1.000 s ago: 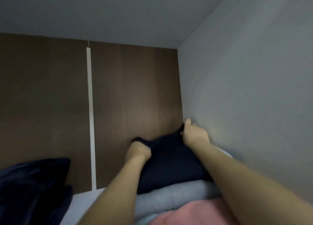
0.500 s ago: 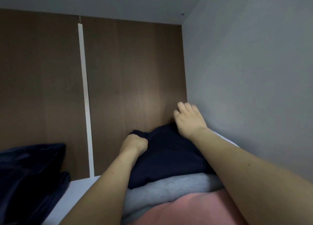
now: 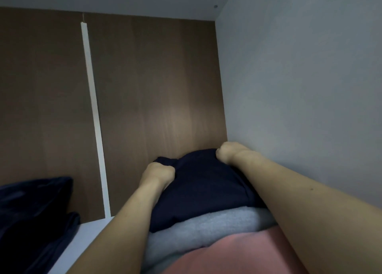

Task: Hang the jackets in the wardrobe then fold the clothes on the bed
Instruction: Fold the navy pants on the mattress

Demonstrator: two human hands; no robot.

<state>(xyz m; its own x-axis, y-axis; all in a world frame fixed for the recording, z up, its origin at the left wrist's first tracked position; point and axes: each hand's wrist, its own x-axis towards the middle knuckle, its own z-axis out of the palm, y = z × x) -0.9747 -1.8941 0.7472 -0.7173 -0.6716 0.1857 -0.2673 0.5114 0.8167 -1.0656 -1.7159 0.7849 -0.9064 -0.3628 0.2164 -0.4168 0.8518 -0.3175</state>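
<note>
Folded navy garment tops a stack, lying between both hands, far edge at the fists. Left hand grips its far-left corner, fingers curled into the cloth; right hand grips the far-right corner beside the grey side wall. Under it, nearer than the hands: grey folded piece, then pink piece. Beyond the hands, brown back panel. Well left of the left hand, dark bundle on the white shelf.

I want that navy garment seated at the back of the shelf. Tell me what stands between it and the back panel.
Nothing visible. Both hands, left and right, grip the navy garment atop the grey and pink folded clothes; its far edge already reaches the brown back panel.
</note>
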